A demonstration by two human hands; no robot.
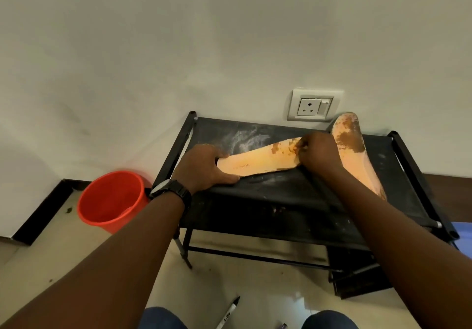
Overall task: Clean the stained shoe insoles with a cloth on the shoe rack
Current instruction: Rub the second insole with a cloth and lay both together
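Black metal-framed shoe rack with a dark fabric top shelf, dusted with pale powder, stands against the wall. A round red plastic bucket sits on the floor just beside its left end.

Two flat orange foam insoles lie on the top shelf. The second insole is at the right, its toe against the wall and heavily brown-stained. The near insole lies crosswise at mid-shelf, with brown staining at its toe end.

Left hand grips the heel end and pins it to the shelf. Right hand has its fingers curled down over the stained toe. Cloth not visible; cannot tell whether one is under those fingers.

Handling judgement: the insole looks light, thin and flexible, so it probably slides and buckles under rubbing. Anchor the clean heel flat; work the toe with short strokes.

White wall socket sits above the rack.
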